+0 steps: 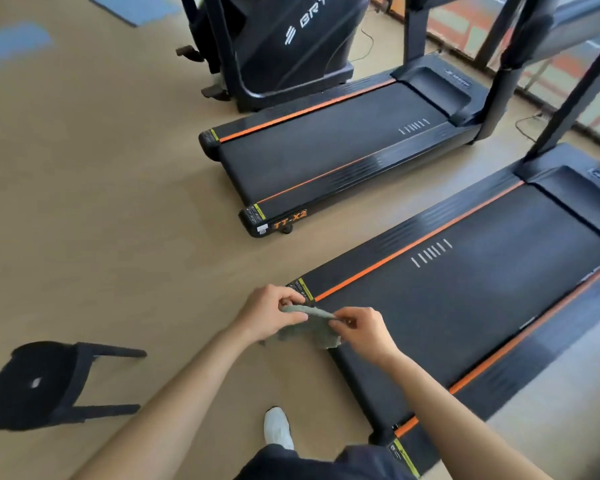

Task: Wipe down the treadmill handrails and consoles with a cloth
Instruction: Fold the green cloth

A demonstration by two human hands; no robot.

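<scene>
**Head view: grey-green cloth pinched in both hands at the foot of the near treadmill**

The writing first. The far treadmill [326, 150] carries an orange "TT-X2" label [290, 221] on its rear corner, with a small white sticker just beside it, too small to read. Behind it, a dark exercise machine [291, 39] shows white letters "BRT", cut off by the top edge, next to a striped logo. The nameplates at the front of both decks are blurred.

There are two treadmills lying side by side. Each has two orange stripes along the belt, a row of short white bars printed on the belt, and two yellow-green warning stickers at the rear corners. One black stool [42, 382] stands on the tan floor [118, 202] to the left, one white shoe [277, 427] shows at the bottom, and two blue floor patches [132, 6] lie at top left.

There is one cloth [309, 327]. It is held in the air over the rear left corner of the near treadmill [465, 306]. The left hand [269, 315] pinches its upper edge between thumb and curled fingers. The right hand [364, 332] pinches the other end in the same way, and the rest of the cloth hangs bunched below.
</scene>
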